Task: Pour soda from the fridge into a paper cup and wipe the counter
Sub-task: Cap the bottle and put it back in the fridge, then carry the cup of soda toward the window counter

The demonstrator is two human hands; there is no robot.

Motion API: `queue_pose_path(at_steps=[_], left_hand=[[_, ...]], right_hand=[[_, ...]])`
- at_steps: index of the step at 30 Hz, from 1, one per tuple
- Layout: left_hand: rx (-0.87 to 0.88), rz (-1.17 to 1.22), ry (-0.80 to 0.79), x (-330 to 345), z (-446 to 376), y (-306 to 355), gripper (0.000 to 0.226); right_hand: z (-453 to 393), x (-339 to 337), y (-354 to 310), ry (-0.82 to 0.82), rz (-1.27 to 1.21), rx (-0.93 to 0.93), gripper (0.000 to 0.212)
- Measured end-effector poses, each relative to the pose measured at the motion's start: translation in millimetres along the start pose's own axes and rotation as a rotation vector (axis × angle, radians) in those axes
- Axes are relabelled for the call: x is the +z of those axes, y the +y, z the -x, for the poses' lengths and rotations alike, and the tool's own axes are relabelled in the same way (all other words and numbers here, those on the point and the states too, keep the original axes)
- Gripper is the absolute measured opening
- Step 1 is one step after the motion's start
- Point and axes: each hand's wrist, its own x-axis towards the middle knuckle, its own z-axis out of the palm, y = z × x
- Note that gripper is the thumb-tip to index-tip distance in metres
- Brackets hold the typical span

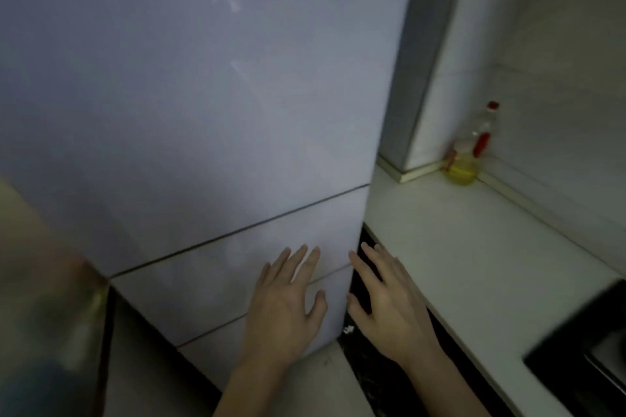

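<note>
Two hands near, both empty, fingers straight and spread: left hand [284, 298] before lower fridge panel, right hand [386, 301] at fridge's right edge, likely feeling for door grip. Fridge [203, 95] fills left, doors closed; soda presumably inside, unseen. White counter [474, 247] right; no paper cup visible. One oil bottle [469, 152] in far corner. Dark hob corner [582, 349] near right
</note>
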Motion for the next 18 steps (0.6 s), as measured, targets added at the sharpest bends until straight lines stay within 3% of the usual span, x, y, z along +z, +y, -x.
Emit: queue_pose_path(at_steps=[18], left_hand=[[0.526,0.093,-0.275,153.4,-84.0,238.3,0.059]], right_hand=[[118.9,-98.3,198.3,0.229,0.200,0.616,0.061]])
